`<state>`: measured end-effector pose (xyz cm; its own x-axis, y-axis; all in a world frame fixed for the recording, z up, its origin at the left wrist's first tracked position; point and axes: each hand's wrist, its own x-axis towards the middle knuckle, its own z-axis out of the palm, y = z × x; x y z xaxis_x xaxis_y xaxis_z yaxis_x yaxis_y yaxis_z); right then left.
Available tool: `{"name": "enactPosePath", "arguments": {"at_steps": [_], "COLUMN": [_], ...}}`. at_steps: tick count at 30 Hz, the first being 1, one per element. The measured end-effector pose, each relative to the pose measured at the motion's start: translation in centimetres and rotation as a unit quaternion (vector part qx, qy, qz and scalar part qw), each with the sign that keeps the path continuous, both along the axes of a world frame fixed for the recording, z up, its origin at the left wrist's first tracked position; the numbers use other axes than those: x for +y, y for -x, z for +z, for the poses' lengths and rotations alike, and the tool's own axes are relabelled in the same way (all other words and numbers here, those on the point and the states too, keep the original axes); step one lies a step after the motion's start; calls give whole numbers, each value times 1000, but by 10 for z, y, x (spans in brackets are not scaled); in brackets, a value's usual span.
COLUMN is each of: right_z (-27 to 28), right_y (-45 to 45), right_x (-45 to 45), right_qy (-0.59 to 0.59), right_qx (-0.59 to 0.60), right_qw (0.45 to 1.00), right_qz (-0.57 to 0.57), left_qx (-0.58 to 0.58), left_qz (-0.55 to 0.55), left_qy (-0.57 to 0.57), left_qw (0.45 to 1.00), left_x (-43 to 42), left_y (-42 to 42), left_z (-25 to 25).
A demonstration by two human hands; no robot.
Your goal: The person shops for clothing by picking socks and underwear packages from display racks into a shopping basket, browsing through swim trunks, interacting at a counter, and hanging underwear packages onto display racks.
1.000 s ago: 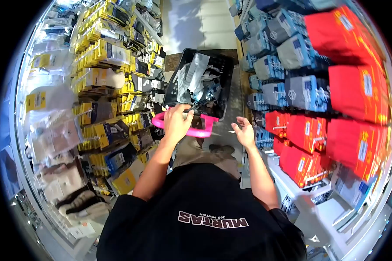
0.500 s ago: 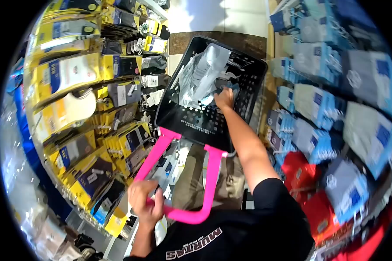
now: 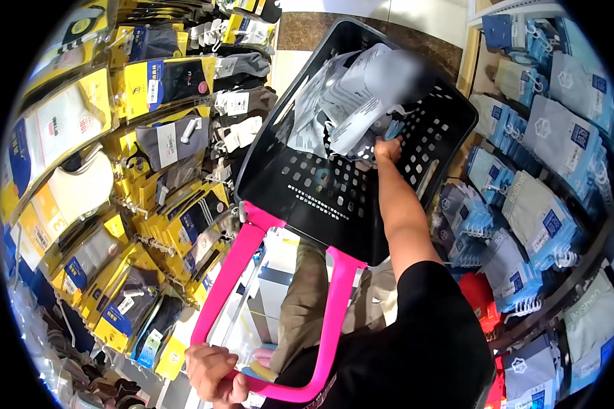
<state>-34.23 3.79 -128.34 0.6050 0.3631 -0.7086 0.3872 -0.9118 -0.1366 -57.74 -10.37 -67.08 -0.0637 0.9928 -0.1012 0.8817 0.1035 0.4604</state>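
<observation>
A black shopping basket [image 3: 307,194] with a hole-punched wall hangs in front of me, tilted. Its long pink handle [image 3: 228,276] runs back toward my body. At the handle's lower left corner, my left hand [image 3: 213,373] is wrapped round the bar. My right hand [image 3: 389,148] reaches down inside the basket, its fingers closed on a small packet with a blue edge [image 3: 393,129], partly hidden. Beside that hand lie several grey-white printed plastic packages [image 3: 351,102] in a heap; part of the heap is blurred.
Racks of yellow-carded sock packs [image 3: 167,85] line my left. On my right hang light-blue packs of grey garments [image 3: 566,140], with red packs [image 3: 481,300] lower down. Pale floor tiles [image 3: 423,24] and a brown strip [image 3: 314,34] lie beyond the basket.
The basket has shifted right and looks larger in view. My left hand, still on the handle, sits lower and farther left. My right hand stays inside the basket.
</observation>
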Motion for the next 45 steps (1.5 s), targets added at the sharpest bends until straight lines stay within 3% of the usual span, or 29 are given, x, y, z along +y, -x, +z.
{"name": "enactPosePath", "arguments": {"at_steps": [3, 7, 10, 12, 14, 15, 16, 19, 21, 23, 25, 26, 29, 30, 33, 34, 36, 37, 40, 41, 42, 44, 45], "right_z": [63, 108, 143, 158, 140, 122, 102, 56, -11, -16, -9, 1, 40, 56, 102, 121, 155, 169, 166, 244, 279, 324, 340], "right_y": [5, 10, 7, 4, 3, 4, 5, 15, 11, 21, 28, 26, 20, 12, -1, -9, -18, -17, -34, -26, -26, -25, -24], "right_x": [6, -7, -23, -19, -18, -10, -7, 14, -4, -2, 4, 4, -5, -17, -19, -22, -30, -31, -50, -36, -35, -36, -39], "right_qy": [-19, -7, -3, 68, 77, 86, 16, 42, -84, -89, 31, 20, 7, -53, -43, -99, -132, -67, -193, -171, -181, -204, -246], "right_qx": [-22, 10, 74, 125, 164, 192, 192, 202, 181, 184, 195, 199, 172, 170, 166, 221, 238, 253, 369, 318, 332, 356, 406], "right_qw": [998, 1000, 984, 920, 824, 787, 749, 636, 624, 592, 567, 559, 608, 719, 613, 666, 719, 789, 779, 812, 830, 858, 844], "right_qz": [-54, -26, 159, 365, 537, 580, 634, 743, 755, 779, 800, 805, 775, 672, 771, 706, 639, 557, 468, 459, 411, 308, 251], "left_qx": [-6, -9, -30, -37, -32, -28, -25, -8, -11, -18, -8, -6, -25, -32, -26, -27, -41, -38, -45, -47, -56, -79, -123], "left_qz": [-3, 2, -17, -28, -35, -39, -36, -24, -16, -4, -7, -8, -16, -19, -39, -38, -27, -33, -50, -43, -42, -41, -26], "left_qy": [-3, -9, -22, -22, -19, -18, -15, -5, -11, -12, -5, -3, -22, -28, -22, -25, -34, -51, -42, -36, -19, 29, 49], "left_qw": [1000, 1000, 999, 999, 999, 999, 999, 1000, 1000, 1000, 1000, 1000, 999, 999, 999, 999, 998, 997, 997, 997, 997, 996, 991], "left_x": [1, 6, 9, 11, 13, 14, 13, 8, 5, 3, 2, 1, 3, 4, 11, 13, 13, 13, 17, 17, 17, 23, 26], "left_y": [2, -2, 1, 4, 3, 4, 3, 3, 2, 2, 3, 2, 3, 4, 4, 3, 3, 3, 4, 3, 4, 5, 8], "left_z": [1, 2, 2, 3, 3, 3, 4, 4, 2, 1, 2, 4, 0, 1, 8, 10, 11, 11, 18, 21, 23, 33, 35]}}
